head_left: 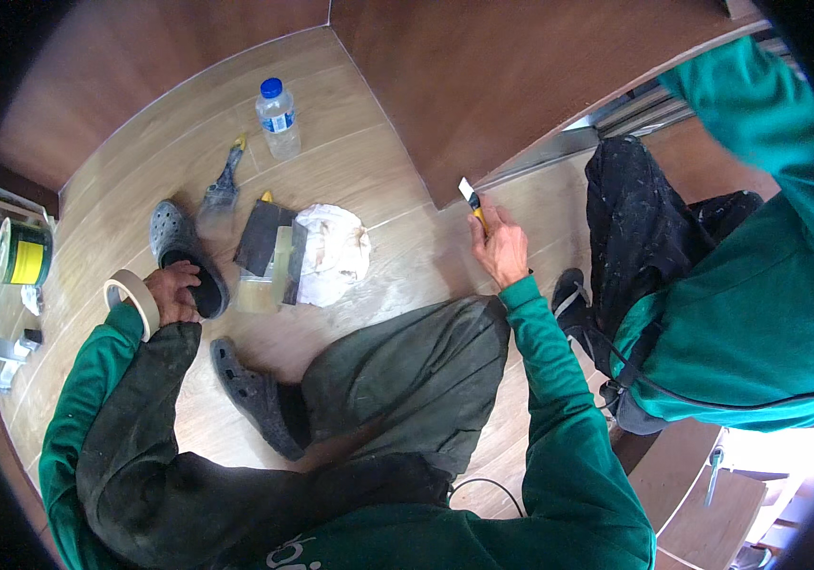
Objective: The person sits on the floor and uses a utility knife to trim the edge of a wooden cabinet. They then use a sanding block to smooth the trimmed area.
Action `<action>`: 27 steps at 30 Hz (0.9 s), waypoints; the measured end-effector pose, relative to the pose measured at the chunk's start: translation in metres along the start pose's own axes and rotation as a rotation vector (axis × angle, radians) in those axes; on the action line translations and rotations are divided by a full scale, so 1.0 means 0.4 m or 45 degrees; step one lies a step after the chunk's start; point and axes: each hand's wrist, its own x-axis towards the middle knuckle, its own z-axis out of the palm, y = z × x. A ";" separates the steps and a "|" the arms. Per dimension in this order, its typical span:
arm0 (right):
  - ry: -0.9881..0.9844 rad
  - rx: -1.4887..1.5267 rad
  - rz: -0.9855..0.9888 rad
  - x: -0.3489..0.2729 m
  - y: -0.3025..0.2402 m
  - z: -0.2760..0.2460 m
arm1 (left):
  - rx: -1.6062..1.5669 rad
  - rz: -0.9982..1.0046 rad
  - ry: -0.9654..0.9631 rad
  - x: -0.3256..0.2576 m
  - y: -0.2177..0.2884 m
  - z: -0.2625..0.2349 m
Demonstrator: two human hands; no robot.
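My right hand (502, 252) is closed round a yellow-and-black cutter knife (478, 211), its pale flat blade pointing up and away from me. The blade is close to the lower corner of the brown panel (426, 123); I cannot tell whether they touch. My left hand (176, 291) rests at my left ankle, by the dark clog (190, 255), with its fingers stretched out and nothing in them. Around that wrist hangs a roll of masking tape (146, 306).
On the wood-look floor lie a white cloth (336, 255), a dark flat sheet (263, 242), a clear-bladed scraper (224, 190) and a capped water bottle (280, 122). A spool (25, 252) stands far left. Close on my right, a person in green (739, 313) crouches beside a metal track (549, 155).
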 end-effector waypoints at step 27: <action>-0.189 -0.032 -0.007 -0.050 0.068 0.151 | -0.024 -0.074 -0.059 0.012 0.049 -0.020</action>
